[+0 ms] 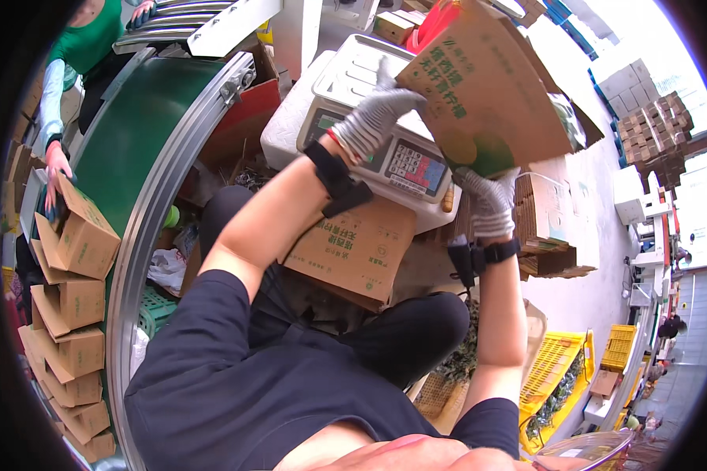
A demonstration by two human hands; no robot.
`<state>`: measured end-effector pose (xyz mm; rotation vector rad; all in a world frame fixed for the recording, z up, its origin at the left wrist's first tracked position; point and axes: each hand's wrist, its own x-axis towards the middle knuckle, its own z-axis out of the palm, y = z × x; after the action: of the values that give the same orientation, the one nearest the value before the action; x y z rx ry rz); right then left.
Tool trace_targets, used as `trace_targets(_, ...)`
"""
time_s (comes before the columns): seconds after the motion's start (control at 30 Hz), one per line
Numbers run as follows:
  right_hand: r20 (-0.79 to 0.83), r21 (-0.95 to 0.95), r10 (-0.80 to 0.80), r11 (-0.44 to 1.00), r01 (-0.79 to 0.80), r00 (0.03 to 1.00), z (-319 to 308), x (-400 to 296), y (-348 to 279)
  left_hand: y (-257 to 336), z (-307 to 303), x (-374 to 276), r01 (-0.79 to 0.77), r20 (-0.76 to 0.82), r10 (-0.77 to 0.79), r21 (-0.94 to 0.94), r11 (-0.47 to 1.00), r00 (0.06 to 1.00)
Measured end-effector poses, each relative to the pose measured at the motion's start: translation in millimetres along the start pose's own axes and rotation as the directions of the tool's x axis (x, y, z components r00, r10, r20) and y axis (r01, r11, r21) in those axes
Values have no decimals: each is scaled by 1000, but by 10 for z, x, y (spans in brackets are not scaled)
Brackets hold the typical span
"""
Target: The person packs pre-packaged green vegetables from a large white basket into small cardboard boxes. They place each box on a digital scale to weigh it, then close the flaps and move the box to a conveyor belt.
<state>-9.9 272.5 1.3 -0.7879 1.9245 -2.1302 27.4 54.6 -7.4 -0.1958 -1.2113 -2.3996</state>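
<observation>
A printed brown cardboard box (483,94) is tilted up at the upper right, beyond the digital scale, with something pale showing at its right side. My right hand (492,197), in a grey striped glove, touches the box's lower edge, its fingertips partly behind the board. My left hand (383,112), gloved alike, lies at the box's left edge above the scale, thumb and fingers spread; whether it touches the board is unclear. The digital scale (415,168) with keypad and steel tray stands on a white foam block (277,129). Another printed cardboard box (353,247) lies below it, in front of my knees.
A green conveyor belt (153,100) with a metal rail (171,153) runs along my left. Open cardboard boxes (82,303) line its far side, where a co-worker's hand reaches in. Flattened cartons (542,218) are stacked right; yellow crates (557,365) stand lower right.
</observation>
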Motion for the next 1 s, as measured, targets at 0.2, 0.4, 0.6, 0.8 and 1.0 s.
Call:
trace_targets(0.2, 333, -323, 203, 942, -91, 921, -144, 1293, 531, 777, -652, 524, -178, 150, 112, 564, 807, 982)
trace_targets(0.4, 291, -824, 433, 566, -6, 853, -505, 1593, 549, 479, -509, 509, -200, 105, 189, 769, 607, 976)
trace_targets(0.6, 231, -670, 277, 741, -54, 933, -554, 1464, -1175, 674, -620, 605, -450, 320, 391, 839, 308, 863)
trace_targets(0.8, 690, -671, -49, 328, 665, 722, 89, 1826, -1617, 749, -555, 542, -430, 275, 332, 632, 645, 902)
trace_targets(1.0, 278, -925, 360, -152, 350, 891, 815, 2386, -735, 834, -471, 396, -317, 227, 225, 596, 738, 948)
